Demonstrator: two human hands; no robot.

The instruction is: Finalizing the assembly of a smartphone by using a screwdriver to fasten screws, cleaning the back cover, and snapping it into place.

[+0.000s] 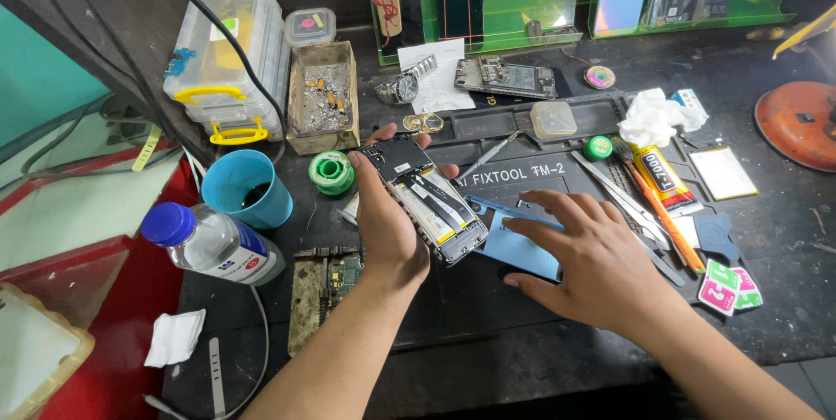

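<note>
Here, the work stood at the stage of an opened phone (424, 198) held for inspection or reassembly: the left hand (383, 220) kept the handset raised above the dark repair mat (522, 172) near the middle of the bench (784, 237), its grip wrapped around the body with fingertips showing at the far edge. The right hand (592, 263) lay flat, fingers spread, on a blue back cover (514, 246) resting on the mat just right of the phone; that grip enclosed nothing. In judgement, the next move called for lifting the cover by its edges and aligning it with the exposed frame, without pressing on the internal parts. The phone appeared without its rear shell: a dark upper section, a pale battery area and thin cables ran along its length, tilted from far left to near right. Tweezers (623, 202) and a yellow glue tube (662, 181) lay to the right of the cover, near at hand. A blue cup (248, 189) and a plastic bottle (213, 241) stood well apart at the left.
</note>
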